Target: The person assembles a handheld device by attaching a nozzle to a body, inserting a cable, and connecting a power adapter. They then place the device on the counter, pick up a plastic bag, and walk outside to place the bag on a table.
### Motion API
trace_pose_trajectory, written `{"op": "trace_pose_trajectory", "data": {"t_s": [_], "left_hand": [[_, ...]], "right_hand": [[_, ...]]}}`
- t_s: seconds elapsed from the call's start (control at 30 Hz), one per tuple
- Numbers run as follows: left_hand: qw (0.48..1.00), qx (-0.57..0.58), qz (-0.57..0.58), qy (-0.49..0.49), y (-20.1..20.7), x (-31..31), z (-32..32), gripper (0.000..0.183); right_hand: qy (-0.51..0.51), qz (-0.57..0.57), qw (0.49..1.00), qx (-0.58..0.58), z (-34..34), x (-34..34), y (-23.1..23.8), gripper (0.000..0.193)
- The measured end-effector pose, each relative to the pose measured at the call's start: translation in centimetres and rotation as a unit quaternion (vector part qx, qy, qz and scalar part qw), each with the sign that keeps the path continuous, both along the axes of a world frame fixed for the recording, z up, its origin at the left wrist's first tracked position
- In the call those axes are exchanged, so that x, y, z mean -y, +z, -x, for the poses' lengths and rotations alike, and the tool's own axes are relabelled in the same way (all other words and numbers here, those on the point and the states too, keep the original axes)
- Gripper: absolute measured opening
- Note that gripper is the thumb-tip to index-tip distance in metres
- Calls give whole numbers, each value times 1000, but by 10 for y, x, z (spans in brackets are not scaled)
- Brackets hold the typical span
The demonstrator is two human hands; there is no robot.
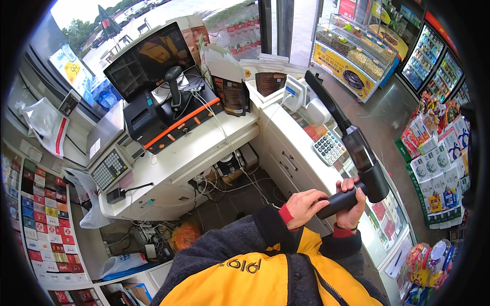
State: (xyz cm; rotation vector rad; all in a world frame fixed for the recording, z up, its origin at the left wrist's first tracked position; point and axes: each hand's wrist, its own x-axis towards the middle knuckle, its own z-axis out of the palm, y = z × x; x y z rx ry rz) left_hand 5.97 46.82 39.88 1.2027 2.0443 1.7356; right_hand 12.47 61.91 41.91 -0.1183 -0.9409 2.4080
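1. Right hand [352,206]: fingers curled closed around the handle of the black handheld vacuum [360,153].
2. Left hand [304,208]: half-closed, fingers against the handle's left end; firmness of grip cannot be determined.
3. Vacuum: positioned over the right counter [287,133], nozzle directed far and left.
4. Calculator [329,148]: on the right counter, just left of the vacuum.
5. Monitor [148,64]: far left, behind the scanner [174,87].

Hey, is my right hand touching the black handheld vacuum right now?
Touching. The head view plainly shows the right hand wrapped around the handle of the black handheld vacuum.
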Motion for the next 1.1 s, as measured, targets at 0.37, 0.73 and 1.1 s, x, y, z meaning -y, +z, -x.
{"op": "trace_pose_trajectory", "data": {"t_s": [0.37,0.73,1.1], "left_hand": [[994,100,46,12,-1,34,1,19],[991,-131,-2,32,-4,41,10,19],[986,-154,2,64,-5,28,1,17]], "right_hand": [[-33,53,998,3,14,5,1,30],[-16,68,997,-35,21,9,4,30],[-44,3,999,-7,18,2,8,29]]}}
